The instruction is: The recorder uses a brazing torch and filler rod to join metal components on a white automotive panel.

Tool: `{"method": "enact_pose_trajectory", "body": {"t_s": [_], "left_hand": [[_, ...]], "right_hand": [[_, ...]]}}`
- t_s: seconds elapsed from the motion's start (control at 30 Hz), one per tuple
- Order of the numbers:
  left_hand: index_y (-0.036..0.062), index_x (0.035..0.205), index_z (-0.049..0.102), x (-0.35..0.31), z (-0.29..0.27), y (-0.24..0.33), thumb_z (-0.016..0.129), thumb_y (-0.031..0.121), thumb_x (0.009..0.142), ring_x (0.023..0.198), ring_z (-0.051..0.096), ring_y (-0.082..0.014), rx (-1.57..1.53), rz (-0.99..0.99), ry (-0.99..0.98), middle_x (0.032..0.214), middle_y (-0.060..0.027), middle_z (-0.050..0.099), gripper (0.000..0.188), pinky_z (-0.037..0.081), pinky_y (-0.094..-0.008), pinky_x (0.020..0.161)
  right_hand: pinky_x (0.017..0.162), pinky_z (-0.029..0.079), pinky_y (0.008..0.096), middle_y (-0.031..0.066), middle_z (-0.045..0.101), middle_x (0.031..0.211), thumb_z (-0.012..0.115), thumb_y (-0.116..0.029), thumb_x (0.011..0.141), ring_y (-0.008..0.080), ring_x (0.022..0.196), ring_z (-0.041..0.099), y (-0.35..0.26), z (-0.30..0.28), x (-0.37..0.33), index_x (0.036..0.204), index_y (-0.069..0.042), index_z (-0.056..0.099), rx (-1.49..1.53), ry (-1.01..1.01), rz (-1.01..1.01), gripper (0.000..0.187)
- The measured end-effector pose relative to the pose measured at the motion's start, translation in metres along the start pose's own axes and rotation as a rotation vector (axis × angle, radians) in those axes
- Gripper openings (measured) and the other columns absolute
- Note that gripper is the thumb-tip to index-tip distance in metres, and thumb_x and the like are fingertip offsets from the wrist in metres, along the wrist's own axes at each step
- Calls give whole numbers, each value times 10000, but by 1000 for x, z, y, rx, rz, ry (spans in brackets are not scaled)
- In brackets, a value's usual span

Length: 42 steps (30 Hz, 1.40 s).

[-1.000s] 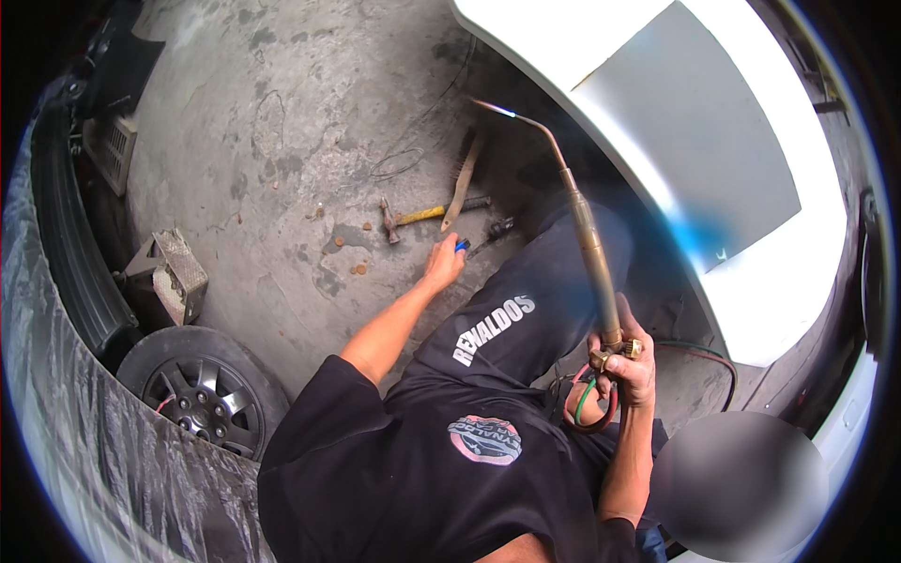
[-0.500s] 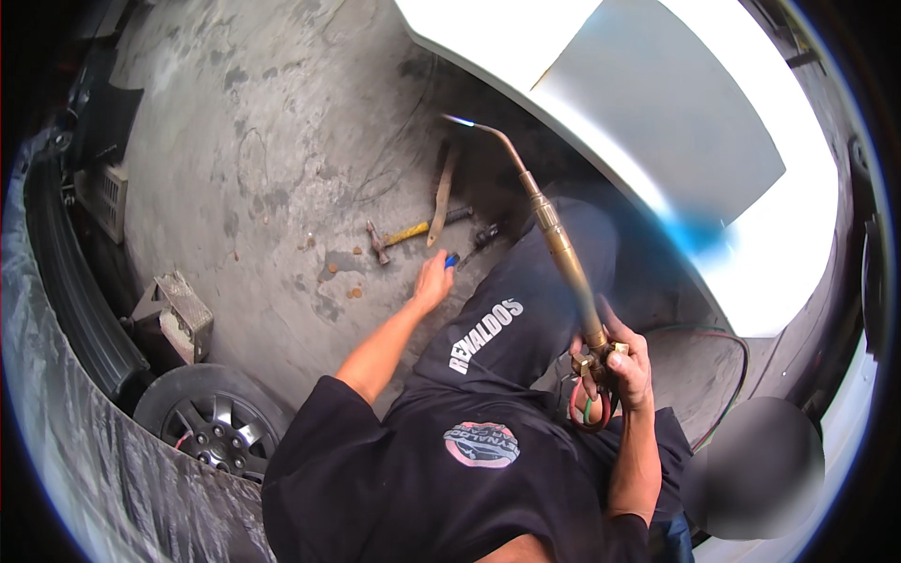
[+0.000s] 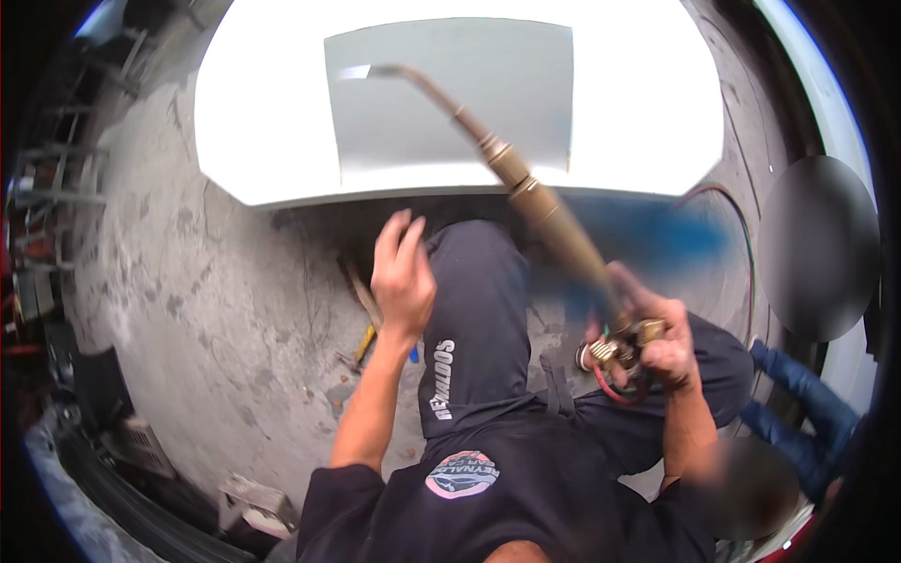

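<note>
My right hand point(image 3: 668, 349) is closed around the valve end of a brass gas torch point(image 3: 560, 230). The torch slants up and left, its bent copper tip over the grey patch point(image 3: 450, 113) of a white car panel point(image 3: 272, 113). A pale flame shows at the tip. My left hand point(image 3: 404, 281) is raised beside my knee, fingers stretched and nothing in them. Below it on the floor lie a flat wooden strip point(image 3: 360, 293), a hammer's yellow handle point(image 3: 365, 343) and a small blue-handled item point(image 3: 414, 355), all partly hidden by my left arm.
Red and green hoses point(image 3: 746, 230) curve along the right. Another person's jeans-clad legs point(image 3: 802, 403) are at the right. A metal bracket point(image 3: 255, 507) and a long black car part point(image 3: 131, 493) lie at the lower left. Metal stands point(image 3: 61, 197) are at the far left.
My left hand has left the blue-handled item on the floor and risen. My view has turned right, so the panel now lies straight ahead. The torch remains in my right hand.
</note>
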<state>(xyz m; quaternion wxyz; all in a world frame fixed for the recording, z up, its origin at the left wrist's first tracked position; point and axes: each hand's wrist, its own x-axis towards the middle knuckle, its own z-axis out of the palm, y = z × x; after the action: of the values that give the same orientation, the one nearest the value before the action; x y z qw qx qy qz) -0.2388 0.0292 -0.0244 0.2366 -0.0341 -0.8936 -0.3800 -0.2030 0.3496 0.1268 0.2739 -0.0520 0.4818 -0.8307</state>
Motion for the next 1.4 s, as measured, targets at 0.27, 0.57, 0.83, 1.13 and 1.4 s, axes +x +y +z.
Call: {"method": "enact_pose_trajectory", "body": {"t_s": [0.27,0.57,0.83,1.13,1.4], "left_hand": [[104,1558,461,228,145,42,632,323,1009,1529,329,-414,478,584,-336,1670,-169,338,615,306,-629,1196],[174,1620,389,228,177,29,570,453,1037,1593,189,-369,628,470,-611,1724,-133,230,671,228,-641,1247],[187,1638,355,218,181,-3,515,438,1061,1604,150,-366,552,452,-656,1734,-132,198,648,141,-654,1259],[65,1626,332,204,183,-9,462,440,1059,1602,162,-371,436,440,-583,1727,-141,225,692,86,-636,1268],[44,1618,341,204,185,-8,463,435,1054,1602,173,-351,423,454,-604,1723,-135,239,696,99,-604,1277]], "right_hand": [[560,611,282,295,624,1135,797,-321,918,210,698,716,-52,-20,-78,1649,-4,200,10,310,-387,995],[578,615,278,343,622,1153,861,-360,868,206,687,716,-49,-41,-112,1653,-17,197,144,400,-403,1084],[594,655,282,330,572,1131,859,-367,873,255,672,741,-51,-54,-118,1677,-106,117,172,413,-436,1125],[580,648,293,331,596,1092,906,-277,826,287,690,749,-52,-59,-109,1669,-98,171,188,469,-447,1133],[531,655,308,319,573,1084,882,-236,848,281,641,740,-48,-61,-112,1672,-103,150,150,488,-463,1110]]}}
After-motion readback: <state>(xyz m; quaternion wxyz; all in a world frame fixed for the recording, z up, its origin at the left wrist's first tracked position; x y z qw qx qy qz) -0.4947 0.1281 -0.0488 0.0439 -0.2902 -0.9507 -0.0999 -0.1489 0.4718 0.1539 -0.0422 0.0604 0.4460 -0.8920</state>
